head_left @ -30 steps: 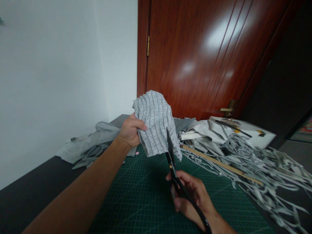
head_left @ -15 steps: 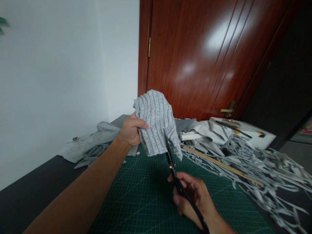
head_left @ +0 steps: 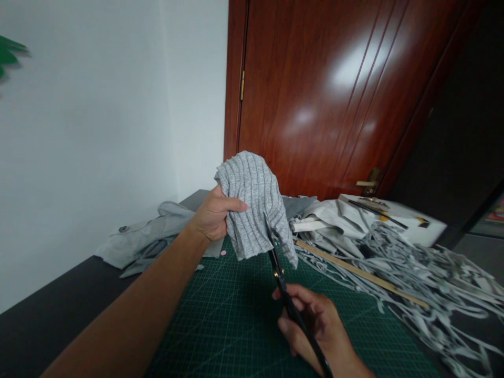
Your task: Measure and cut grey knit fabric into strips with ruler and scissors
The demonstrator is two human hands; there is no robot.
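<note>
My left hand (head_left: 216,212) grips a piece of grey ribbed fabric (head_left: 252,194) by its left edge, thumb on the front, and holds it up above the green cutting mat (head_left: 236,310). My right hand (head_left: 318,320) is closed around the handles of black scissors (head_left: 280,275). Their blades point up and away from me into the lower right part of the cloth, where a cut runs up from the bottom edge. To the right of the blades a flap of the fabric hangs down. Part of the scissors' handles is hidden by my fingers.
A tangled heap of grey fabric strips (head_left: 429,294) covers the right side, with a wooden ruler (head_left: 362,273) along it. Behind lie pale folded cloth (head_left: 334,215) and a white box (head_left: 425,231). Grey garments (head_left: 149,236) lie at left. A brown door (head_left: 307,94) stands behind.
The view has tilted slightly up, so everything sits a little lower. The scissors' blades look closer together, and the cut flap hangs further from the rest of the cloth. Both hands keep their hold.
</note>
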